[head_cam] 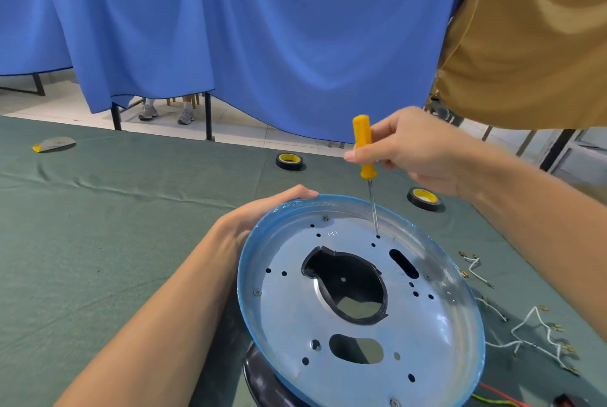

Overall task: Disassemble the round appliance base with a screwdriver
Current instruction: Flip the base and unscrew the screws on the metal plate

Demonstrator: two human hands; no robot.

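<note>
The round appliance base (437, 318) is a silver metal disc with a blue rim, tilted up toward me at centre right. It has several holes, a few screws and a black-edged central opening. My left hand (259, 219) grips its far left rim, fingers curled over the edge. My right hand (414, 153) holds a yellow-handled screwdriver (364, 150) upright. Its thin shaft points down and its tip sits at a small hole on the far part of the disc.
The table is covered with green cloth (115, 226). Two black tape rolls (290, 161) (424, 198) lie beyond the base. White wires with brass terminals (532, 331) lie at right. A black part (262, 380) sits under the base. Blue curtain hangs behind.
</note>
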